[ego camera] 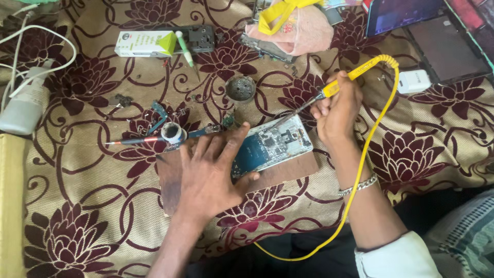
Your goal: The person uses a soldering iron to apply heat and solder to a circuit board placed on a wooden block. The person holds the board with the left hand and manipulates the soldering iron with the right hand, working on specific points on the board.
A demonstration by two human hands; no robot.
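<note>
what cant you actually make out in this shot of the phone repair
All in the head view:
- Opened phone: its left end is covered by the left hand.
- Soldering iron: the exact point its tip touches is too small to tell.
- Wooden board: mostly hidden under the phone and hand.
- Tablet: cut off by the top and right edges.
- Right hand: its grip side faces away.

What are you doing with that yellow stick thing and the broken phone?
A person is working on an opened phone that lies on a wooden board. The left hand presses it flat. The right hand holds a yellow soldering iron, its tip touching the phone's upper edge. A small round tin sits nearby.
</note>
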